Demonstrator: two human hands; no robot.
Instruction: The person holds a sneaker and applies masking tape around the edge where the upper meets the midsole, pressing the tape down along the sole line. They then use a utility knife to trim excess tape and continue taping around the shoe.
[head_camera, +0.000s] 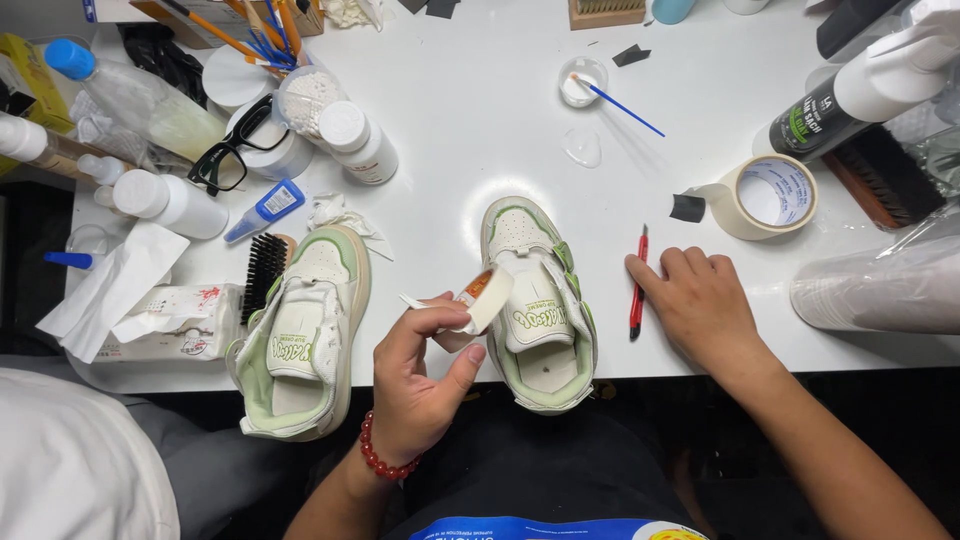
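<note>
Two white and pale green sneakers lie on the white table, the left sneaker (300, 335) and the right sneaker (535, 290), both with toes pointing away from me. My left hand (420, 375) holds a small white roll of tape (487, 295) just over the right sneaker's tongue, with a loose end of tape pointing left. A red bead bracelet sits on that wrist. My right hand (700, 300) rests flat on the table, fingers by a red pen-shaped tool (637, 280), holding nothing.
A masking tape roll (768, 195) lies at right beside a spray bottle (860, 95) and brush. A small dish with a blue-handled brush (585, 85) sits at the back. Bottles, black glasses (238, 148), a black brush (265, 270) and a tissue pack crowd the left.
</note>
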